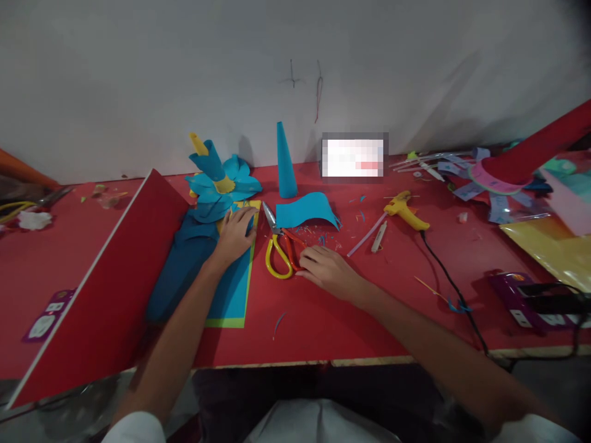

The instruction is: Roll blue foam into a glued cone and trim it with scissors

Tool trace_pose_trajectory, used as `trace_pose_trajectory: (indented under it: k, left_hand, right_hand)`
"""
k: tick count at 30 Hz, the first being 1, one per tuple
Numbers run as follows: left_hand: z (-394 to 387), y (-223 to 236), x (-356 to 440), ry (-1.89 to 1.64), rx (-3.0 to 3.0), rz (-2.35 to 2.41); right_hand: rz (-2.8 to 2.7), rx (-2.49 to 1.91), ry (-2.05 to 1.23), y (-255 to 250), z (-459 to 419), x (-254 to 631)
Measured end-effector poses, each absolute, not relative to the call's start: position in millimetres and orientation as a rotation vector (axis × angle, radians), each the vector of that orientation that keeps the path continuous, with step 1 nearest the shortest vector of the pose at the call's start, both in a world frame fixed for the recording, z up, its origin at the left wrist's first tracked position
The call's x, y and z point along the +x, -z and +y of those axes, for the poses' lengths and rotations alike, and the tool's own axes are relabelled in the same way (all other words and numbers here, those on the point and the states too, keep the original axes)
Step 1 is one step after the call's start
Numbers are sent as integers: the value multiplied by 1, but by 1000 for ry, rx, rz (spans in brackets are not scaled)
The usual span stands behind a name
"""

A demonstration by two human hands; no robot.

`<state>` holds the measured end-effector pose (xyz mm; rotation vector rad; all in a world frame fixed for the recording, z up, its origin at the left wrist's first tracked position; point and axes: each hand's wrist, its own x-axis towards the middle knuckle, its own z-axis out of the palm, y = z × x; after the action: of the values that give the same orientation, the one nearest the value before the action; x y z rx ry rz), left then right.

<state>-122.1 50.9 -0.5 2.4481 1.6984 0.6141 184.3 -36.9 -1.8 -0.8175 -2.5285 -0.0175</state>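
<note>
My left hand (236,235) rests with its fingers bent and somewhat spread on the paper stack, near a blue paper flower (235,175). Blue, yellow and green sheets of paper (233,301) lie under that hand and forearm. My right hand (330,271) has its fingers curled at the orange handle of a pair of scissors (279,249), which also has a yellow handle and lies with its blades pointing away from me. Just beyond the scissors is a curved strip of blue paper (307,210). Behind it a blue paper cone (286,163) stands upright.
A red board (115,271) leans upright on the left. To the right lie a yellow glue gun (406,212) with a black cord, a glue stick (367,235) and paper scraps. A blurred bright screen (353,158) stands by the wall. Purple boxes (530,301) sit at the sides.
</note>
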Motion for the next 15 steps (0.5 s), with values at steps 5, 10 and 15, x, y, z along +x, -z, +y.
trace_pose_trajectory:
  k: [5,10,15]
  left_hand:
    - [48,-3,-114,-621,2413,1783]
    - [47,-4,-110,-615,2417,1808]
    - [49,-1,-111,-672,2441,1765]
  right_hand:
    - [-2542,-835,-6,4,-36,185]
    - [-2548,-846,-41,5,-36,185]
    - [-2547,-859,-89,5,-37,184]
